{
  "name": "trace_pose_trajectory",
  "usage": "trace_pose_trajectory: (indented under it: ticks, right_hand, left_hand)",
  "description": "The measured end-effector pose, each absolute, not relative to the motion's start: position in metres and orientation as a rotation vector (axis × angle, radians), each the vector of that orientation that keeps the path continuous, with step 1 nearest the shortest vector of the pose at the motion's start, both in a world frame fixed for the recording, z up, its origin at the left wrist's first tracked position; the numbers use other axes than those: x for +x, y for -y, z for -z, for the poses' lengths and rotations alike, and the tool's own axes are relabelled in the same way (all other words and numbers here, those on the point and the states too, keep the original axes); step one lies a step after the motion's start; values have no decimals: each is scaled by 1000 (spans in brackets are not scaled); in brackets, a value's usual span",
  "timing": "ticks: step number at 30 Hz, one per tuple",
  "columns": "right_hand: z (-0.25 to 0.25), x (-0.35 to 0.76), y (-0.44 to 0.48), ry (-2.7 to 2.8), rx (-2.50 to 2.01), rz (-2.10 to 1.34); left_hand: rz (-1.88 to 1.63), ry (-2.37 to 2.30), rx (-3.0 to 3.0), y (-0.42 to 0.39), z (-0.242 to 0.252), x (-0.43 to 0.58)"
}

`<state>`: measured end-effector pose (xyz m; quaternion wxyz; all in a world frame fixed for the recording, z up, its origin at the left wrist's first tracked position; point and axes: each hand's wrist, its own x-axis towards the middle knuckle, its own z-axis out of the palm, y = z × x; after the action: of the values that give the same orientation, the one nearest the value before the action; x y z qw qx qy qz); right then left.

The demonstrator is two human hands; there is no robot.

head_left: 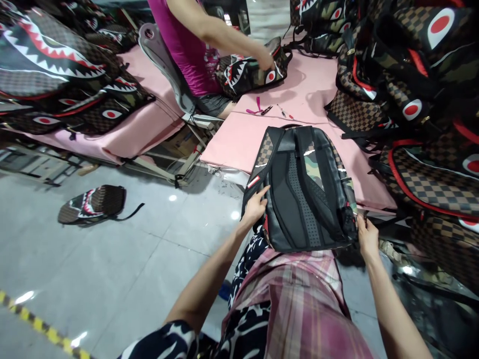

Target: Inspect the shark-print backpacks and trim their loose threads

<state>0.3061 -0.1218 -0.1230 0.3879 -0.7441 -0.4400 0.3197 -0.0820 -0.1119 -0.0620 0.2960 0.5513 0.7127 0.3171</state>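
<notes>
A black backpack (303, 192) with padded back and straps facing up lies half on the pink table (239, 137), its bottom end over my lap. My left hand (255, 207) grips its left side edge, fingers curled on the fabric. My right hand (367, 235) pinches the bottom right corner, closed on it.
A person in a magenta top (187, 45) sits across the table handling a shark-print backpack (250, 70). Piles of similar backpacks stand at right (411, 89) and on the left table (56, 80). One backpack (93, 204) lies on the grey floor. Scissors (266, 110) lie on the pink surface.
</notes>
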Motion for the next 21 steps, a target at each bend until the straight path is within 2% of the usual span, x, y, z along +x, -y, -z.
trace_pose_trajectory:
  ticks: [6, 11, 16, 21]
  right_hand:
    - [118, 299, 124, 1098, -1819, -815]
    - [109, 293, 121, 1038, -1795, -854]
    - [95, 303, 135, 917, -1768, -725]
    - [79, 308, 181, 812, -1709, -518]
  left_hand:
    - [-665, -1827, 1971, 156, 43, -60]
    - [-221, -1469, 2515, 205, 41, 4]
    - [-224, -1403, 2478, 195, 50, 17]
    - [-330, -1281, 2239, 153, 13, -1]
